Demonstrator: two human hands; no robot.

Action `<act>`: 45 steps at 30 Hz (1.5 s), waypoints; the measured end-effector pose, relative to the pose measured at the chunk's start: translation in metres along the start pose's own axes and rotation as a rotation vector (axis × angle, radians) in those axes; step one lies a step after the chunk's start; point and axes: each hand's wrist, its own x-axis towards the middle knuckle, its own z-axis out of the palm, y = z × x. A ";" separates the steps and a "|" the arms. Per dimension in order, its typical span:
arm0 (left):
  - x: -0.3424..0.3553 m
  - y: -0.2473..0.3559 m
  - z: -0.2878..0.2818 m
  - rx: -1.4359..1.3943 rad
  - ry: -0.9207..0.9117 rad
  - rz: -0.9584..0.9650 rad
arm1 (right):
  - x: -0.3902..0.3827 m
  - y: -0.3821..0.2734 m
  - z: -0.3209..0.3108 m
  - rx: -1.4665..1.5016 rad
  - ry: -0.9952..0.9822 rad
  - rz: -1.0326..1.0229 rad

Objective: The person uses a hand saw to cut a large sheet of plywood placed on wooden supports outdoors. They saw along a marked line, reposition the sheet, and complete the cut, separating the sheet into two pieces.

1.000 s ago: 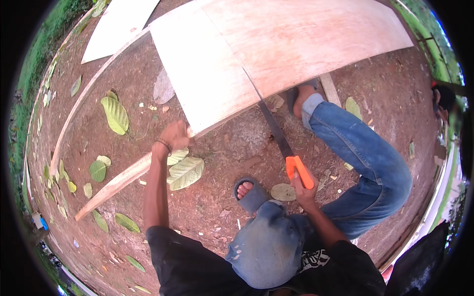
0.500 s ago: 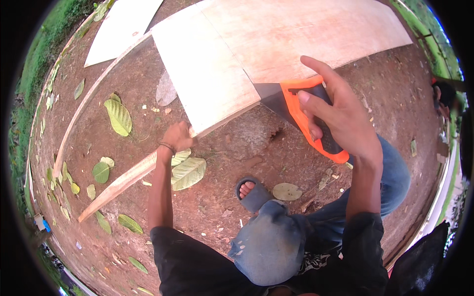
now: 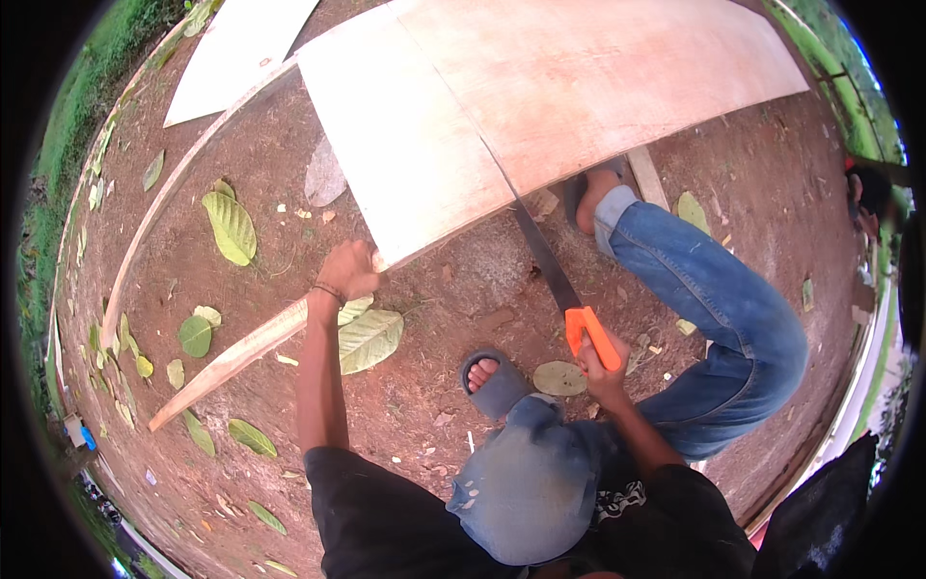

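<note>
A pale plywood sheet [image 3: 598, 72] spans the upper middle, with a thin line running across it. My left hand [image 3: 349, 270] is closed around its near left corner, over a narrow wooden strip [image 3: 231, 357] lying on the ground. My right hand [image 3: 603, 372] grips the orange handle [image 3: 598, 338] of a handsaw. The saw's dark blade [image 3: 548, 259] reaches up to the sheet's near edge and into the cut along the line. My sandalled left foot [image 3: 484, 376] is below the blade; my other foot [image 3: 593, 198] is partly hidden at the sheet's edge.
A second white board [image 3: 231, 58] lies top left, beside a long wooden strip [image 3: 174, 183]. Fallen leaves [image 3: 228, 232] are scattered on the dirt. A short plank [image 3: 646, 179] extends under the sheet. Another person [image 3: 868, 193] is low at the far right edge.
Half a second ago my right hand and saw had pushed forward to the sheet's edge; now they are drawn back toward my body. My left hand stays at the corner.
</note>
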 end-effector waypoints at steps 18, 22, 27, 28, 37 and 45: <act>-0.019 -0.017 0.009 0.145 0.225 0.063 | 0.043 -0.298 -0.035 0.308 -0.217 -0.314; -0.012 -0.005 0.003 0.133 0.169 0.036 | 0.080 -0.321 -0.057 0.318 -0.258 -0.361; -0.018 0.003 -0.009 0.112 0.168 -0.006 | 0.098 -0.344 -0.053 0.260 -0.342 -0.335; -0.023 0.005 -0.012 0.097 0.178 -0.013 | 0.103 -0.352 -0.052 0.263 -0.352 -0.260; -0.026 0.001 -0.008 0.110 0.193 -0.048 | 0.169 -0.385 -0.045 0.438 -0.522 -0.112; -0.028 0.006 -0.018 0.125 0.199 -0.021 | 0.259 -0.426 -0.020 0.597 -0.729 0.101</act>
